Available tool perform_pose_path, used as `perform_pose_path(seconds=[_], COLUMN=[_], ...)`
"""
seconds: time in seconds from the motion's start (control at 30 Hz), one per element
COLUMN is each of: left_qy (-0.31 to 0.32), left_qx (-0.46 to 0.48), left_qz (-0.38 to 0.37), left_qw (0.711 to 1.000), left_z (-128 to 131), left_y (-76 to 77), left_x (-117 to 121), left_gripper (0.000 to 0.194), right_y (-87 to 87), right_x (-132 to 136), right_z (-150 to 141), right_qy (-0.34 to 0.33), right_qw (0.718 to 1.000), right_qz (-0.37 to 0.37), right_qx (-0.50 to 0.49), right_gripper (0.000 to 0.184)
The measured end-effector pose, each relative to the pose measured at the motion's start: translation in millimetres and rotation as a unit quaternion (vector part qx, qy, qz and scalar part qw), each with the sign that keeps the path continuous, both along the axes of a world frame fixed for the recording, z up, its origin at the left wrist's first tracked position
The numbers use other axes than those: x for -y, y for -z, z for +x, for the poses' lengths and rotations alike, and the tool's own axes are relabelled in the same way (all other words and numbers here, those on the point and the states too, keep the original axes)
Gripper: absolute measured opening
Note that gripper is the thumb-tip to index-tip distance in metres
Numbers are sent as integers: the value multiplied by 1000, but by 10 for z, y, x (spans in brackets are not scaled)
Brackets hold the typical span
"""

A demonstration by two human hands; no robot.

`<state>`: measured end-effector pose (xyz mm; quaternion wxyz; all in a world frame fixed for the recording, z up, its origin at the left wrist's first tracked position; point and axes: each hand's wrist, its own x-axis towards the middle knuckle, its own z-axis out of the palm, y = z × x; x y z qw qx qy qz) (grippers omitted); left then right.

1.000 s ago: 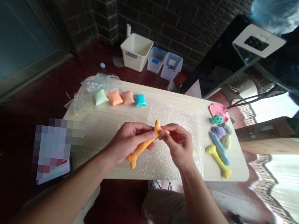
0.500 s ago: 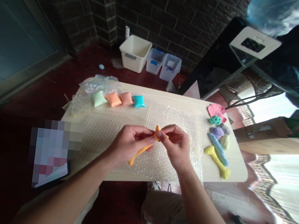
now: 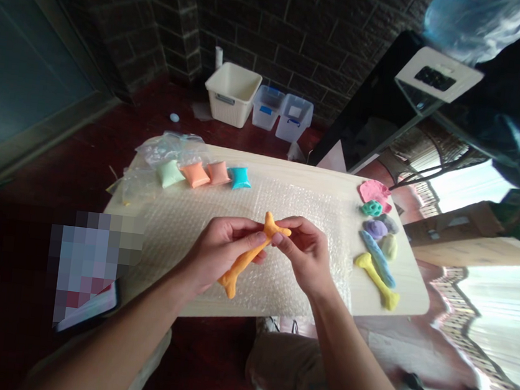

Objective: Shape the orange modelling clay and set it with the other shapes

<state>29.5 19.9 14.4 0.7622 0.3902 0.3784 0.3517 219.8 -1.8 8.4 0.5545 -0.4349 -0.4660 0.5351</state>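
Note:
An orange piece of modelling clay [image 3: 249,256], long with forked ends, is held above the bubble wrap [image 3: 296,287]. My left hand [image 3: 222,247] is closed round its middle, thumb on top. My right hand [image 3: 304,253] pinches it near the upper fork, with thumb and fingertips at one prong. On the table's right side lie a yellow bone-shaped clay piece [image 3: 378,281], a blue clay roll [image 3: 377,258], a purple clay lump [image 3: 375,229], a teal clay piece [image 3: 372,208] and a flat pink clay piece [image 3: 373,194].
Several clay packets, among them a turquoise one [image 3: 240,178], line the far left of the table [image 3: 411,293], beside crumpled clear bags [image 3: 171,147]. A white bin [image 3: 231,95] and two clear boxes [image 3: 294,119] stand on the floor beyond. A cardboard box [image 3: 453,229] is at the right.
The orange clay has been turned in my hands, so its forked ends now show more fully. Both hands stay in nearly the same place.

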Motion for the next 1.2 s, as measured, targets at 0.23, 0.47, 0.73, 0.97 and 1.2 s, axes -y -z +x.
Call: perform_pose_path(seconds=[0.23,0.47,0.73,0.97,1.2], left_qy=[-14,-30,-15,-34,3], left_qx=[8,-20,5,23,21], left_qz=[-7,43,2,4,-7], left_qw=[1000,998,1000,999,1000], left_z=[23,51,85,42,40], left_y=[3,15,-15,77,17], left_x=[-1,33,39,12,5], left_gripper=[40,46,48,42,40], right_y=[44,11,22,68,59], right_x=[21,48,11,27,17], right_z=[-15,-75,-113,-95,-70], right_qy=[-12,-53,34,-2,26], right_qw=[1000,998,999,1000,1000], right_qz=[-1,-32,-13,-6,-16], right_qx=[-19,-23,-27,-5,5], right_gripper=[23,29,27,35,25])
